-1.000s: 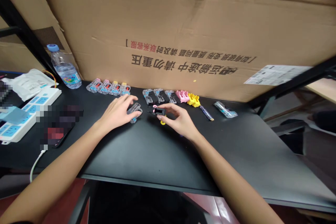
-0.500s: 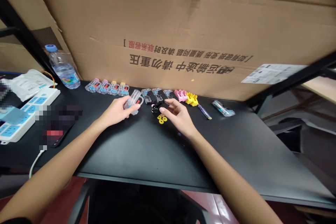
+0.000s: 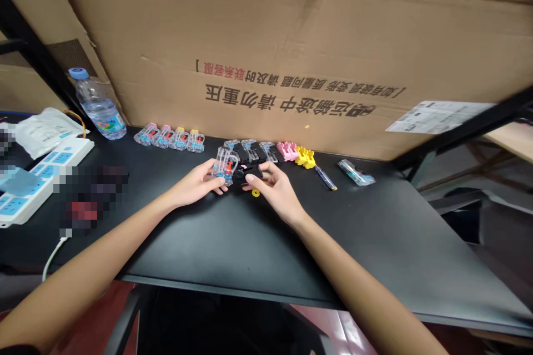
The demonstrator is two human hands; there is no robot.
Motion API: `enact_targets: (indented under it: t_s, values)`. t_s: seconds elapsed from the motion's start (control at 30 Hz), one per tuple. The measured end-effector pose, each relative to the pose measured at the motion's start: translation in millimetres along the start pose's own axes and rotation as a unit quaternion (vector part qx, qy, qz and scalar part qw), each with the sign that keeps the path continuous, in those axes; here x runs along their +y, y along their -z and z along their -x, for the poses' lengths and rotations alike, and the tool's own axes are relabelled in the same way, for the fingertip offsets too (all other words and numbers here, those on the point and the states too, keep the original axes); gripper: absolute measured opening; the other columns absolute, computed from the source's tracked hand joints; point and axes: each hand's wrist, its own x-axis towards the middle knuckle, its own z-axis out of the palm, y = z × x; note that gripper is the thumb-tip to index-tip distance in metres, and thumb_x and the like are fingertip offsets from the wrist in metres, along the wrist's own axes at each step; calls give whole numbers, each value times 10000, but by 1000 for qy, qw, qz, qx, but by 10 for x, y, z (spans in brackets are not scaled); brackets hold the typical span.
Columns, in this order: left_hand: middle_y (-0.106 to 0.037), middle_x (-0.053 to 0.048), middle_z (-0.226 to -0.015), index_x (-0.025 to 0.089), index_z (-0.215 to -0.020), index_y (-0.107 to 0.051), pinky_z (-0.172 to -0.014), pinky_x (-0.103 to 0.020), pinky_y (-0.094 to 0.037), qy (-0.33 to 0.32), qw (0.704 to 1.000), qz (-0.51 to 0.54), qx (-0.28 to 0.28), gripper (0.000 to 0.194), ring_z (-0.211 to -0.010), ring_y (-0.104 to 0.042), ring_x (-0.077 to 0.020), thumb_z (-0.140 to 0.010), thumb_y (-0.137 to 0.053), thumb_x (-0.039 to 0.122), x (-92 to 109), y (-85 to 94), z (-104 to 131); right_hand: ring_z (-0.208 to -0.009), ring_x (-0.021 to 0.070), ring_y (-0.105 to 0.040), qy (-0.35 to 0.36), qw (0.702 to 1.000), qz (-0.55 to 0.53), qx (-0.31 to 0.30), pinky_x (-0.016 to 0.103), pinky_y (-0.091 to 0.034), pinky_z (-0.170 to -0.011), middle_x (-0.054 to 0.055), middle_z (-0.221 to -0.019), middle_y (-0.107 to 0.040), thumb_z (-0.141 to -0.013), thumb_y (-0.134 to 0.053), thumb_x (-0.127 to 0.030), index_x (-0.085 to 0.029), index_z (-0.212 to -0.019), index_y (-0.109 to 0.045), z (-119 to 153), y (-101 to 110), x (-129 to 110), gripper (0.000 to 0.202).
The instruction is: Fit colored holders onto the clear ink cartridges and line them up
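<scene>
My left hand is closed on a clear plastic casing with red and blue parts inside. In my right hand is a black plastic piece, pinched between thumb and fingers. The two pieces are side by side, close together; whether they touch I cannot tell. Just below the black piece lies a small yellow ring. Behind my hands stand several clear and black assemblies, then pink clip-like parts and yellow ones.
Similar clear casings line the back left, by a water bottle. A power strip and a partly blurred dark device lie left. To the right are a thin pen-like item and a clear packet. Cardboard rises behind.
My left hand has brought the clear casing rightward, up beside the black piece, and turned it so its red and blue parts show. My right hand has shifted slightly left, covering most of the yellow rings.
</scene>
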Motion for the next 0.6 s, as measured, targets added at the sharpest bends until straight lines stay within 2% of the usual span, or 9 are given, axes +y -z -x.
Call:
enact_targets:
  t_s: [0.1,0.27,0.6]
  values:
    - [-729,-66,-1063,174,-1196,-636,-845,-345,-652,8,1000,13,-11,394,-906,-774,-191,-980,-742,486,24,9,7,-861,241,-843,-16,1000,-25,10,411,-704,-890,14,-916,-818,-737,-981,-555,-264,-946,-516,1,-12,23,587]
    - [-752,-99,-1232,174,-1239,-680,-900,-350,-629,-2,1000,0,-5,418,-932,-778,-187,-950,-785,458,25,6,1,-959,271,-853,-42,998,-53,-16,444,-706,-920,42,-987,-841,-782,-948,-569,-261,-994,-522,10,-45,64,567]
    - [-810,-119,-1192,160,-1239,-738,-924,-403,-653,-1,1000,-22,17,448,-961,-817,-249,-923,-809,468,0,14,-4,-974,294,-857,-27,999,-36,-2,485,-717,-929,58,-968,-849,-794,-931,-604,-251,-942,-515,55,-107,63,565]
